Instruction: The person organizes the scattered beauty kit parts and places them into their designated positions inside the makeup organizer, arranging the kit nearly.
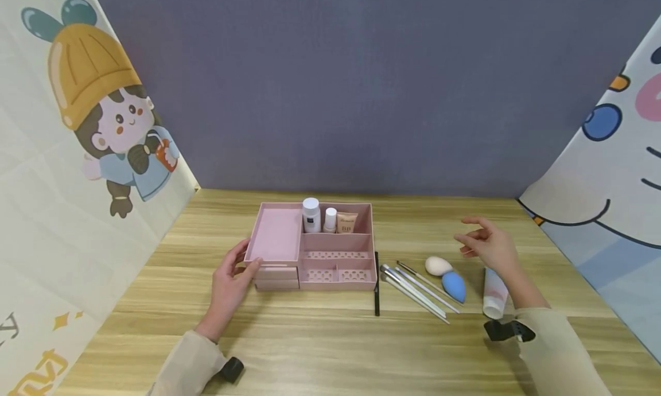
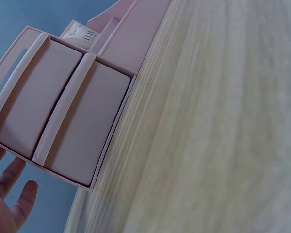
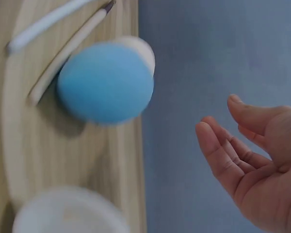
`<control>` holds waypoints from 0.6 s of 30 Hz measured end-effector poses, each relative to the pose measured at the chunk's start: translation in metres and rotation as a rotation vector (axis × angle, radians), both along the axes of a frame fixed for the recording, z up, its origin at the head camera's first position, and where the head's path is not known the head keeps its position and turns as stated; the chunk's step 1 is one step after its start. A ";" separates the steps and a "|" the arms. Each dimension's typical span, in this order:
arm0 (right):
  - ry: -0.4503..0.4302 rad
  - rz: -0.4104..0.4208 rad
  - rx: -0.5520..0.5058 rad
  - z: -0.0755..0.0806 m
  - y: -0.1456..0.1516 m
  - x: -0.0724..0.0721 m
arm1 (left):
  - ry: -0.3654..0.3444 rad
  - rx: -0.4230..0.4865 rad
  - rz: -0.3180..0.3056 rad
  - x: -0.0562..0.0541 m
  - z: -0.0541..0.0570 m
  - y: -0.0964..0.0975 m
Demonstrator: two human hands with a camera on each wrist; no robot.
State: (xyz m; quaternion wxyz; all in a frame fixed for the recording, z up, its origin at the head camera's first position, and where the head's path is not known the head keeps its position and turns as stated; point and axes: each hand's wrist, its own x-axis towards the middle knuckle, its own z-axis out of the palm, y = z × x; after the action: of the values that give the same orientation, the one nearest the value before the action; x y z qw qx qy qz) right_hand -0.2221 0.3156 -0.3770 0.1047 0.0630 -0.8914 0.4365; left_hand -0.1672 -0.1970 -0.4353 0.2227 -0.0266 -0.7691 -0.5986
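A pink organizer [image 1: 273,235] with two small front drawers [image 2: 82,116] stands on the table. My left hand [image 1: 231,281] rests against its left side, thumb near the front corner, fingers loosely spread. A white bottle [image 1: 311,217], a smaller white-capped bottle [image 1: 330,221] and a BB cream tube [image 1: 346,222] stand in its back compartment. My right hand [image 1: 488,247] hovers with nothing in it, fingers relaxed and thumb apart. Close by lie a cream makeup sponge [image 1: 438,266], a blue makeup sponge [image 1: 454,286] and a white-capped tube [image 1: 494,292], the tube partly below my right wrist.
Several makeup brushes [image 1: 418,290] lie fanned out right of the organizer. A thin black pencil-like stick [image 1: 377,298] lies along its right side. A grey-blue panel [image 1: 361,86] rises behind the wooden table [image 1: 320,344], with printed cloths at both sides.
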 end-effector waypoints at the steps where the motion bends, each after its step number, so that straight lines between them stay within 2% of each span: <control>1: -0.007 -0.003 0.006 -0.001 0.004 0.001 | 0.001 0.000 -0.001 0.000 0.000 0.000; 11: -0.098 -0.051 0.147 -0.006 0.033 0.013 | 0.002 -0.003 0.001 -0.002 -0.001 0.000; 18: -0.193 -0.076 0.175 -0.009 0.049 0.025 | 0.006 0.001 -0.006 -0.001 0.000 0.000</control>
State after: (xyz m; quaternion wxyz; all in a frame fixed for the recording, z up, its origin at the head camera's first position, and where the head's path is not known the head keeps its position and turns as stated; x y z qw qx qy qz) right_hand -0.1970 0.3646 -0.3859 0.0291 -0.0045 -0.9337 0.3570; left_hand -0.1680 -0.1968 -0.4357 0.2234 -0.0307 -0.7681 -0.5994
